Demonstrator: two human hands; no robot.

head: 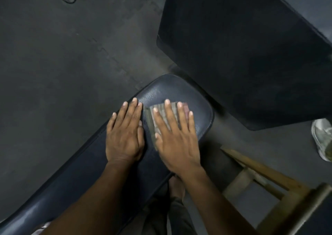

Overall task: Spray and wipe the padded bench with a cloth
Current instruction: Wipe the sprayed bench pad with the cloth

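The padded bench is long, dark blue and glossy, running from the lower left to its rounded end at centre. A folded grey-green cloth lies near that rounded end. My right hand lies flat on the cloth, fingers spread, pressing it onto the padding. My left hand rests flat on the bench just left of the cloth, fingers together, holding nothing. No spray bottle is in view.
A large dark padded panel stands close at the upper right. A wooden stool frame sits at the lower right. A white shoe shows at the right edge. Dark rubber floor spreads to the left.
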